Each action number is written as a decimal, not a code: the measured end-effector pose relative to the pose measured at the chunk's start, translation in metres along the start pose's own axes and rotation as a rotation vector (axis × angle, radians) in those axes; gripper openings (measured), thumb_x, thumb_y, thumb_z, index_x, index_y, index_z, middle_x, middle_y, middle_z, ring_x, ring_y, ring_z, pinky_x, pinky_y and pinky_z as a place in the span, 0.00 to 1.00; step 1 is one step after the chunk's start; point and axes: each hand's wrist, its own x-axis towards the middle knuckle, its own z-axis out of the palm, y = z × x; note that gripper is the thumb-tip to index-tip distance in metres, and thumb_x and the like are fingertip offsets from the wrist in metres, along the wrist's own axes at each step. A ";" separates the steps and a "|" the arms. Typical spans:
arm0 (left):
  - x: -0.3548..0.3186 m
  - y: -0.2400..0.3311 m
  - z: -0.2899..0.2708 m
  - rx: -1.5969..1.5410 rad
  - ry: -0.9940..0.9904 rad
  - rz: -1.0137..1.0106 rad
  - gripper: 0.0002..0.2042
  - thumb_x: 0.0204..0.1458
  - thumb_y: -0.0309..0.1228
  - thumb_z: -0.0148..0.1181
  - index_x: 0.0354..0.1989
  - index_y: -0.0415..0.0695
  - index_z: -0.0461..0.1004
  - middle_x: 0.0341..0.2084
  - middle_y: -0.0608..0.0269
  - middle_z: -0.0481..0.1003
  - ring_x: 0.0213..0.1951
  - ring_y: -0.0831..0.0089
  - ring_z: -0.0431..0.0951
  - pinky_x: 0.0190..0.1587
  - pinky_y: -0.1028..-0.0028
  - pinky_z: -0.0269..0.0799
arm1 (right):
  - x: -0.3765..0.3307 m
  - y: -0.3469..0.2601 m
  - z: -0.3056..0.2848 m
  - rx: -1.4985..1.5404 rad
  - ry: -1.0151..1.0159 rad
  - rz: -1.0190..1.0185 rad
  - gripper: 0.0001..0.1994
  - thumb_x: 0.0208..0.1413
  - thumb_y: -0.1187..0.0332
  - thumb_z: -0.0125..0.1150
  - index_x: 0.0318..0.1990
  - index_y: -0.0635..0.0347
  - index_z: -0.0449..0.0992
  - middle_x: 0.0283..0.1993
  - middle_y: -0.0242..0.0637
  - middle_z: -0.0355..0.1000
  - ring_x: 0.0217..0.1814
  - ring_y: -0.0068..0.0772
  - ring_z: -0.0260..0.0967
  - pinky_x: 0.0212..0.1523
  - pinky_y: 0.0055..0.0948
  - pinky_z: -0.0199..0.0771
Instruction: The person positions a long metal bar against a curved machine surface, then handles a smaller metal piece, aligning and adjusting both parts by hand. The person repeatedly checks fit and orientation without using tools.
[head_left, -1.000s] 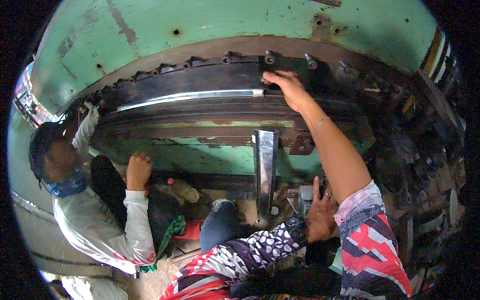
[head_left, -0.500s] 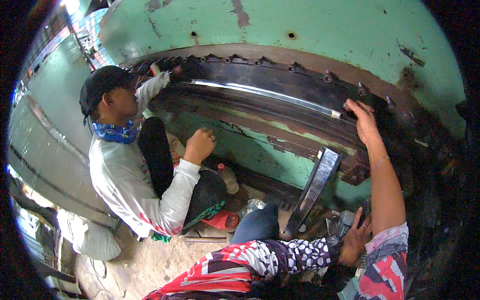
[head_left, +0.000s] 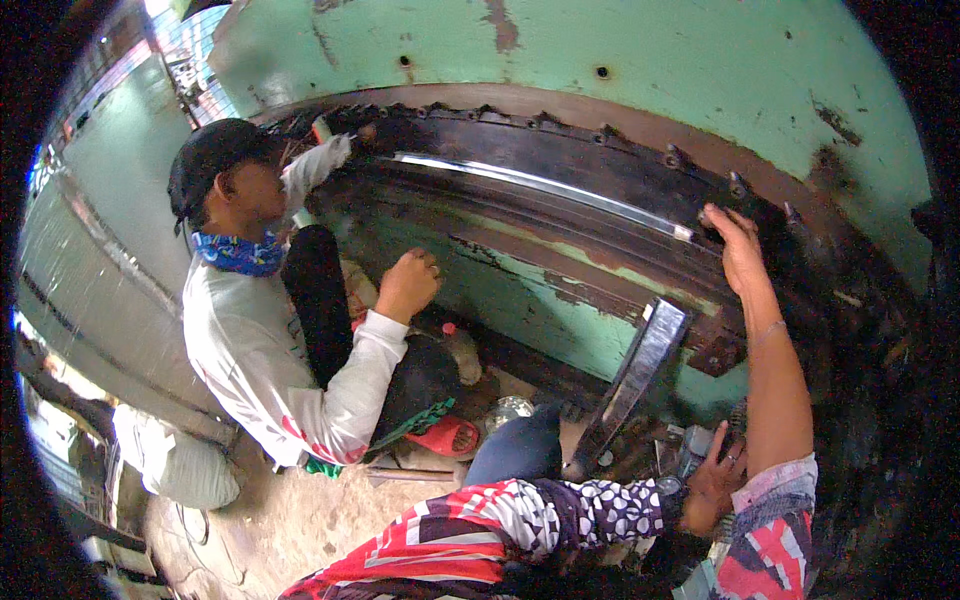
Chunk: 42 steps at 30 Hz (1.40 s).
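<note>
A long dark metal bar (head_left: 560,156) with bolts along its upper edge runs across the green machine. My right hand (head_left: 738,250) reaches up to its right part, fingers bent over the bar and closed on it near the end of a shiny metal strip (head_left: 540,190). Low at the right, my left hand (head_left: 714,486) has its fingers spread beside a small grey object (head_left: 692,448) whose kind I cannot make out. Near that hand, a shiny rectangular metal beam (head_left: 632,380) leans at a slant. A co-worker's hand (head_left: 368,138) is at the bar's far left part.
A co-worker (head_left: 270,340) in a white shirt squats at the left, the other hand (head_left: 408,284) raised. A plastic bottle (head_left: 462,355) and a metal bowl (head_left: 510,410) sit below the machine (head_left: 540,300). A pale sack (head_left: 190,465) lies at the left.
The view has shifted slightly, so the machine sits a little farther right in the picture. Both my hands keep their places, with the right still at the bar.
</note>
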 end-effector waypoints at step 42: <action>-0.025 -0.014 -0.006 -0.802 0.167 0.190 0.45 0.50 0.58 0.60 0.78 0.56 0.56 0.77 0.55 0.54 0.79 0.45 0.40 0.73 0.25 0.20 | -0.011 -0.016 0.007 -0.009 -0.147 -0.104 0.18 0.58 0.51 0.70 0.32 0.59 0.84 0.40 0.34 0.81 0.59 0.31 0.68 0.72 0.41 0.48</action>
